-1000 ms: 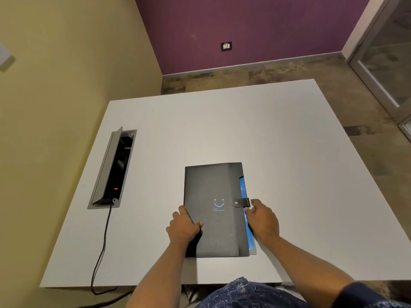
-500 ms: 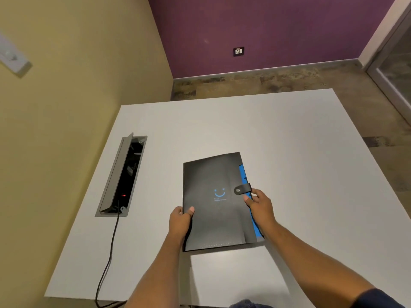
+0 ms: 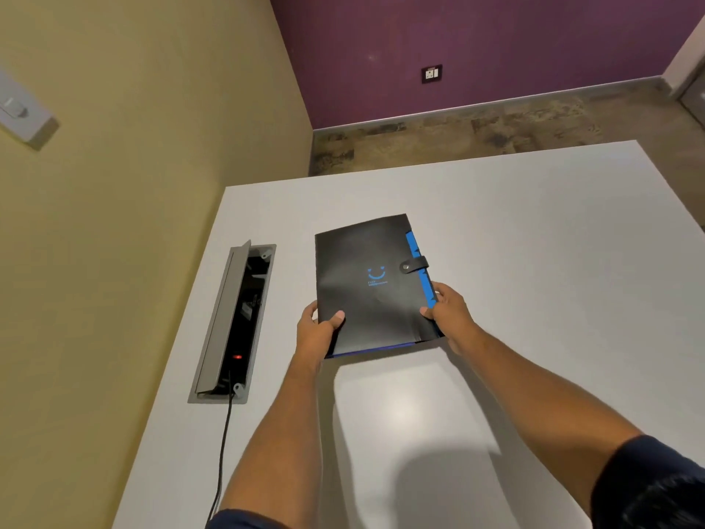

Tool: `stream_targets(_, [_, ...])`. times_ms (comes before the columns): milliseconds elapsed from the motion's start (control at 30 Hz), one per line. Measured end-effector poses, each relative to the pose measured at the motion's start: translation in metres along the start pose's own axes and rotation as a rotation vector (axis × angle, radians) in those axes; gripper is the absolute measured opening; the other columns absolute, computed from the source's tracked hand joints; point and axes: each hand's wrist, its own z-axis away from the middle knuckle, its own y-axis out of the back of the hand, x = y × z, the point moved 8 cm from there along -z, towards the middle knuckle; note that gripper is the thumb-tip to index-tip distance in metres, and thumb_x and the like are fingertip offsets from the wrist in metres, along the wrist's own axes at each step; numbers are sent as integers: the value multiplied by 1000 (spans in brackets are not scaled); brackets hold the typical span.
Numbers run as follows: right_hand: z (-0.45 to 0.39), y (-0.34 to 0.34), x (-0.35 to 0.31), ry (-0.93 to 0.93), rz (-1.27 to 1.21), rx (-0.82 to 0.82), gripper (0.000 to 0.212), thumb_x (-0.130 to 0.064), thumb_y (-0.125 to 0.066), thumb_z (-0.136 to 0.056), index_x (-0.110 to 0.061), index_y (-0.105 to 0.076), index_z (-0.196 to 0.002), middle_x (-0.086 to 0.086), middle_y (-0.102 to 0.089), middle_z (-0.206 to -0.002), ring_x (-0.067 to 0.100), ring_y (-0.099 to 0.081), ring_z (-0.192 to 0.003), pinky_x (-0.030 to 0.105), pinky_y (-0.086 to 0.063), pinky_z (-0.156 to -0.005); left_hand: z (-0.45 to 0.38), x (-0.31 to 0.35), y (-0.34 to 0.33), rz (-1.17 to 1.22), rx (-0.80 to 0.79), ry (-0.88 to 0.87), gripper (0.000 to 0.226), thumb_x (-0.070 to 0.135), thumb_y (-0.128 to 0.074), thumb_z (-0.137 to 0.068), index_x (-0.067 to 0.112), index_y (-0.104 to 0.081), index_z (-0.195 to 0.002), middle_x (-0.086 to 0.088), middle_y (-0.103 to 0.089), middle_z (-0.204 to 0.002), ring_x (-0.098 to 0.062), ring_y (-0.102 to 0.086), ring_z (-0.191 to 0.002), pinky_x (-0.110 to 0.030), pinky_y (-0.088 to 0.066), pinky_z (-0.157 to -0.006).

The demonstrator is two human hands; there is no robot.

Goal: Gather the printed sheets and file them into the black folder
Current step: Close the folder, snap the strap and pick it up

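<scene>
The black folder (image 3: pixel 366 288) has a blue smiley logo, a snapped strap at its right edge and blue inner dividers showing along the right and bottom edges. It is closed and held above the white table (image 3: pixel 534 231), tilted up toward me. My left hand (image 3: pixel 314 334) grips its lower left corner, thumb on the cover. My right hand (image 3: pixel 448 315) grips its lower right edge. No loose printed sheets are in view.
An open cable box (image 3: pixel 236 326) is sunk into the table at the left, its lid raised, a red light inside and a black cord (image 3: pixel 223 452) running toward me. A yellow wall stands left, a purple wall behind.
The folder lay flat on the table with my hands at its near end; both hands have gripped it and lifted it off the table, farther from me.
</scene>
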Motion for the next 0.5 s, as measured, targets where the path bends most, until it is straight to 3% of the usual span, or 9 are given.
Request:
stream_targets(67, [-18,-11,-6,-4,-5,50,50,10,-61,-89,-10,-58,-136,13,-70,-120,25,-68,-98,33,-56,-86,-11,-1,5,16,-35,15,72,16,-80,-84,22,-43,-145,-3,-65,-117,-21,-70,-94,-28,-59,-76])
stream_targets(167, [-41,-27,-14,20,-19,98,44,4,-64,-92,-8,-59,-134,12,-70,-120,27,-68,-102,36,-57,-89,-28,-3,13,75,-35,34,72,4,-78,-84,24,-43,-144,-4,-67,-112,-24,-77,-78,-27,-61,-62])
stream_targets(300, [-68,-45,-30,39,28,142,40,-10,-70,-95,-5,-61,-133,12,-71,-121,31,-69,-109,46,-58,-99,-51,1,23,90,47,19,79,-12,-74,-80,25,-48,-145,-4,-68,-112,-23,-75,-84,-31,-64,-73])
stream_targets(400, [-85,-55,-40,24,100,118,34,-2,-67,-93,-2,-63,-126,15,-70,-113,31,-68,-100,43,-60,-90,-69,6,23,106,57,16,76,-11,-73,-82,16,-46,-148,-8,-67,-122,-27,-74,-96,-38,-61,-89])
stream_targets(433, [-90,-58,-43,19,136,108,32,2,-64,-90,-1,-64,-122,15,-69,-108,30,-66,-93,40,-59,-83,-75,8,23,108,61,20,72,-9,-71,-85,14,-46,-148,-5,-69,-116,-24,-73,-95,-35,-61,-88])
stream_targets(500, [-98,-63,-50,45,222,75,31,7,-57,-88,-1,-63,-117,13,-65,-99,28,-60,-86,36,-53,-73,-86,10,22,87,75,19,57,-2,-67,-92,12,-49,-145,2,-68,-99,-14,-69,-83,-24,-60,-72])
